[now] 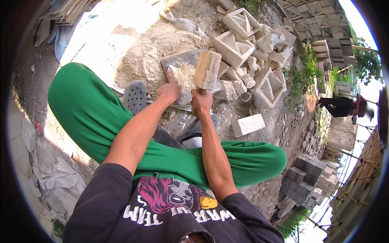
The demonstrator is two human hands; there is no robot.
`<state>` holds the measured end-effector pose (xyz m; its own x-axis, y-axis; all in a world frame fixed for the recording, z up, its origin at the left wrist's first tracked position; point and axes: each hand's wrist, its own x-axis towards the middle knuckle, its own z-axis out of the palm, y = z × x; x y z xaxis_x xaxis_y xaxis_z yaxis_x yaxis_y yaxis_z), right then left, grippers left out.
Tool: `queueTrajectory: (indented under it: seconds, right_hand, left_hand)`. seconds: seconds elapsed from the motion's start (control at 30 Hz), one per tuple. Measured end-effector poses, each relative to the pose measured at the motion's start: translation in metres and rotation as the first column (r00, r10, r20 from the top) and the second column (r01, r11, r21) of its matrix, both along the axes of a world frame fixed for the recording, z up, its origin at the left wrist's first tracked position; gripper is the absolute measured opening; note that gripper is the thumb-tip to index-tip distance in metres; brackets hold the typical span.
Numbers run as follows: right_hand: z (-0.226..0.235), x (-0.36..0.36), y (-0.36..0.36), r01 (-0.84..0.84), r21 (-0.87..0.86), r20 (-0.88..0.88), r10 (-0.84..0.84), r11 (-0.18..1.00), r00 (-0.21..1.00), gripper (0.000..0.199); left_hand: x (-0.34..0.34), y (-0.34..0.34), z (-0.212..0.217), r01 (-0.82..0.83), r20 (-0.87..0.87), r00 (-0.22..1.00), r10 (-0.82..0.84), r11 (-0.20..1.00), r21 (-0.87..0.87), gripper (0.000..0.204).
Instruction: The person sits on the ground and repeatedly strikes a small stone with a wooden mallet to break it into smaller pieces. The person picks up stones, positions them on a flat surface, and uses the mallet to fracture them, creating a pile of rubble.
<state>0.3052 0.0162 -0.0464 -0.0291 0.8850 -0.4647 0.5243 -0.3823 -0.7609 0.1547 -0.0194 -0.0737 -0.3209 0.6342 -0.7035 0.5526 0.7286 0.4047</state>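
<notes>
My right hand [201,100] is wrapped around the handle of a wooden mallet [208,69], whose blocky, worn head stands up above my fist. Just to the left, my left hand [169,90] grips a pale broken chunk [177,77], with one finger stretched along its side. Part of the chunk is hidden by that hand. Beneath it lies a dark flat slab [172,60] strewn with crushed pale rubble [187,73]. The mallet head is close to the chunk on its right; I cannot tell whether they touch.
Several hollow cast blocks [233,47] and broken pieces [239,81] are heaped at the far right. A whole pale block [249,125] lies right of my shoe. Pale powder [137,60] spreads beyond the slab. Grey blocks [302,178] are stacked at right; another person [344,107] stands farther off.
</notes>
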Motion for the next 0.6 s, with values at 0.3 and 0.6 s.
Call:
queueTrajectory:
  seconds: [0.3, 0.6]
  right_hand:
    - [-0.012, 0.004, 0.002, -0.165, -0.225, 0.122, 0.196, 0.960, 0.973, 0.041]
    - [-0.046, 0.013, -0.004, -0.202, 0.008, 0.169, 0.198, 0.979, 0.966, 0.030]
  left_hand:
    - [-0.008, -0.001, -0.003, 0.032, 0.004, 0.999, -0.032, 0.999, -0.007, 0.102]
    - [0.003, 0.001, 0.003, 0.051, 0.055, 0.997, -0.052, 0.999, 0.010, 0.105]
